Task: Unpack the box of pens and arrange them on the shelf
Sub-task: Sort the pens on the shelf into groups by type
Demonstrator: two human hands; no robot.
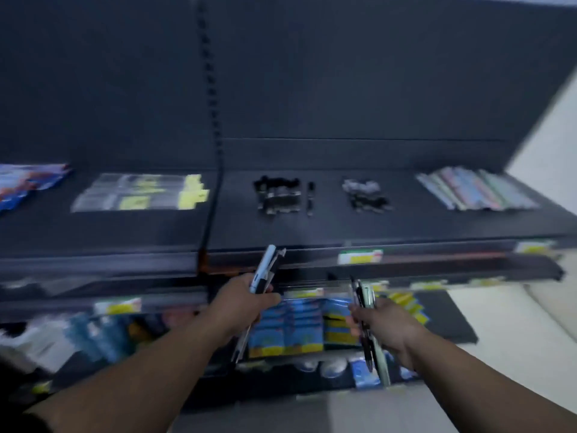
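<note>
My left hand (246,300) grips a small bunch of pens (265,267), white and black, pointing up toward the shelf edge. A second bunch of pens (365,320), dark and pale green, is gripped in my right hand (379,326). Both hands hover below the front edge of the dark top shelf (343,226). On that shelf lie a row of black pens (278,195), a single black pen (310,196) beside it, and a heap of grey and black pens (365,195). The view is blurred.
On the top shelf, clear packets with yellow labels (140,192) lie left, blue packs (25,182) far left, pastel packets (474,189) right. A slotted upright (212,120) divides the back panel. Lower shelves hold blue and yellow packs (296,326). Price labels (359,256) line the edges.
</note>
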